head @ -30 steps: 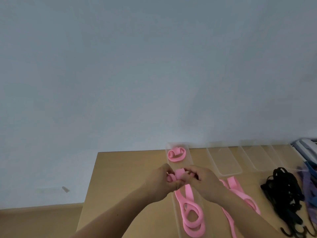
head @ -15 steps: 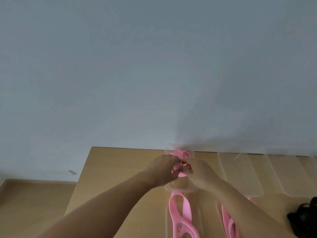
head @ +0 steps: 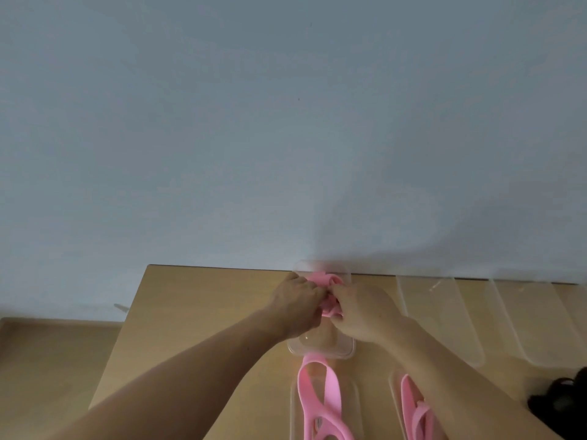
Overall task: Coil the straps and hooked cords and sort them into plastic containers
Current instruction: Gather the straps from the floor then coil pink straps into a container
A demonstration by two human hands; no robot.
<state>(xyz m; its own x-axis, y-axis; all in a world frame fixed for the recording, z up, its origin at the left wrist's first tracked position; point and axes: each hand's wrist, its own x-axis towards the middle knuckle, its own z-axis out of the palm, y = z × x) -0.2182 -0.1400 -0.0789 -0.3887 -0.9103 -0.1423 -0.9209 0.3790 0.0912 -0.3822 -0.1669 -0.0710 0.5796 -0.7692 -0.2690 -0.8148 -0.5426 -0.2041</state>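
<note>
Since a second ago your hands have travelled forward with the strap and now sit over the clear container rather than short of it. Your left hand (head: 297,304) and right hand (head: 362,312) meet knuckle to knuckle, the fingers of both curled in and pinching the pink coil (head: 330,304) between them; neither hand is nearer, as the coil sits squarely between the two.

The clear container (head: 320,352) lies directly under your hands, its long axis running away from you toward the wall. A stored coil (head: 322,277) already fills its far end, just beyond your fingertips, so the bare floor is at the near end, below the coil you hold and toward you. The drop looks like a short move down and slightly back, and the coil may spring open on release.

Nearer you, a loose pink strap (head: 317,398) lies looped on the table (head: 197,306), with a second pink strap (head: 413,404) to its right. Empty containers (head: 444,319) stand well to the right, and black cords (head: 562,404) show at the frame's edge.
</note>
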